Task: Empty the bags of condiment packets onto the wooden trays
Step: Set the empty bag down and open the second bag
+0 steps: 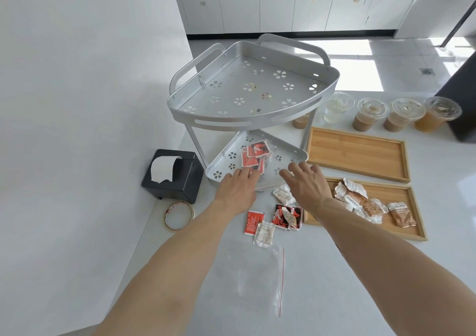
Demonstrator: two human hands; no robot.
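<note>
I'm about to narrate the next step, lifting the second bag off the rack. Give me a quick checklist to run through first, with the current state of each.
1. Bag of red packets on the rack's lower shelf: ok.
2. Left hand and right hand open, at the bag: ok.
3. Firm grip on the bag: not ok, not yet closed.
4. Far wooden tray free to receive packets: ok.
5. Bag's seal open: cannot tell.
6. Loose packets on the counter, off the near tray: not ok.

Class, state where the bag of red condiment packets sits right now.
In the head view, the bag of red packets lies on the silver corner rack's lower shelf, just beyond the left hand and right hand.
</note>
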